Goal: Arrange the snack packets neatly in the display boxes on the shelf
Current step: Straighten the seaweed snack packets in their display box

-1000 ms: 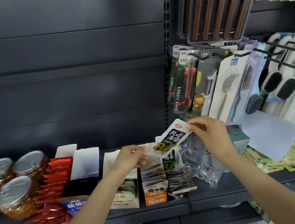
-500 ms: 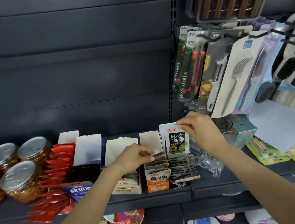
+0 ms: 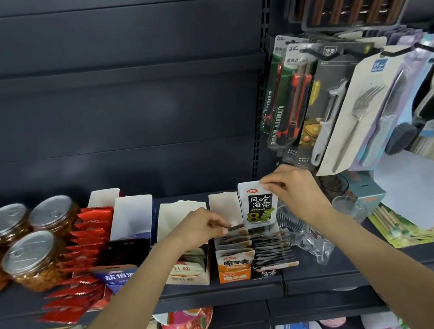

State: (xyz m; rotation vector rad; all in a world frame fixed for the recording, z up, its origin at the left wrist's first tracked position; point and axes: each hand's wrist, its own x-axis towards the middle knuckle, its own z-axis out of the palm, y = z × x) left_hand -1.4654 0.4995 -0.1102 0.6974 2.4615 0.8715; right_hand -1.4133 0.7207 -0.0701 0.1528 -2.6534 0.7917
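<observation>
While the left hand (image 3: pixel 206 228) was closed on the packet row (image 3: pixel 233 240) in the orange box (image 3: pixel 235 271), a seaweed packet (image 3: pixel 258 204) was pinched upright at its top corner by the right hand (image 3: pixel 293 190), over the dark box (image 3: pixel 274 268). Lowering into that row's rear was judged next.

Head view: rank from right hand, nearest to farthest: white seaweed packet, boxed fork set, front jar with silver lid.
1. white seaweed packet: pinched at its top corner by the right hand, upright over the rightmost display box.
2. boxed fork set: hanging up and to the right of the hand.
3. front jar with silver lid: far left on the shelf.
</observation>
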